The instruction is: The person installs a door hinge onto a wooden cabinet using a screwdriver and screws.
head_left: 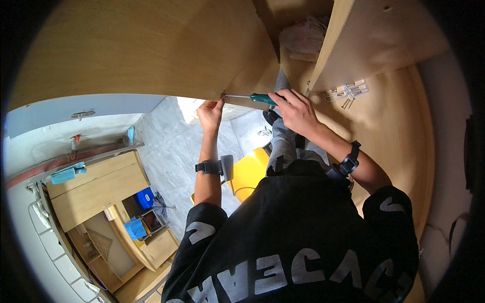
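Observation:
My right hand is closed round the green handle of a screwdriver. Its metal shaft points left, and the tip meets the lower edge of a large wooden panel. Beside that tip, my left hand has its thumb and fingers pinched together at the panel's edge. What the left fingers hold, if anything, is too small to make out. Right of my right hand, several screws and a white wire-like piece lie on a light wooden surface.
An upright board stands right of the panel, with a plastic-wrapped bundle behind it. A yellow stool is below my arms on grey floor tiles. At the lower left stands a wooden cabinet with blue cloths.

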Available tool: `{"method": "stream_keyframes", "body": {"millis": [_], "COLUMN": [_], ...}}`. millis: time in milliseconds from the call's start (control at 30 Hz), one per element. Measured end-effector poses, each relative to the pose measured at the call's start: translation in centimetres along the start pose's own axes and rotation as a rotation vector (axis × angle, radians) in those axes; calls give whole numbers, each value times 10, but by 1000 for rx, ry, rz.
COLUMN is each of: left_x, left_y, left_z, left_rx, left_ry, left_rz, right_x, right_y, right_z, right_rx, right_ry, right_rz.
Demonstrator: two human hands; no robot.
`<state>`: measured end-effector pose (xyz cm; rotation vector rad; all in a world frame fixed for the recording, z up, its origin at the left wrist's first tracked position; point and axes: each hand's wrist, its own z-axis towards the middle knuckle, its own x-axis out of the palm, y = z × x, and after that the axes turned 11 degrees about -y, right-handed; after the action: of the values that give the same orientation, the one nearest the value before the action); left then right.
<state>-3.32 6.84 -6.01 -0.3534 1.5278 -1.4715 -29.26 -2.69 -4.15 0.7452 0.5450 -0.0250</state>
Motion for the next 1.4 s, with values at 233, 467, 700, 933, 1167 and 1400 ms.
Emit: {"method": "stream_keyframes", "body": {"millis": [233, 467, 700, 933, 1167, 1400], "left_x": [-2, -1, -1, -1, 0, 0], "left_y": [15, 8, 10, 5, 7, 2], "left_z": [4, 4, 6, 4, 3, 1], "left_rx": [39, -24, -2, -48, -35, -21], "left_ry": [-32, 6, -1, -10, -10, -8], "left_rz": [50, 14, 10, 72, 34, 10], "right_x": [5, -5, 2, -1, 7, 9], "right_y": [-1, 19, 16, 14, 5, 4], "right_z": [7, 7, 3, 14, -1, -3], "right_rx": [1104, 339, 190, 1372, 612, 203], "right_ry": [262, 26, -39, 359, 246, 90], "right_rz": [809, 300, 102, 1031, 489, 95]}}
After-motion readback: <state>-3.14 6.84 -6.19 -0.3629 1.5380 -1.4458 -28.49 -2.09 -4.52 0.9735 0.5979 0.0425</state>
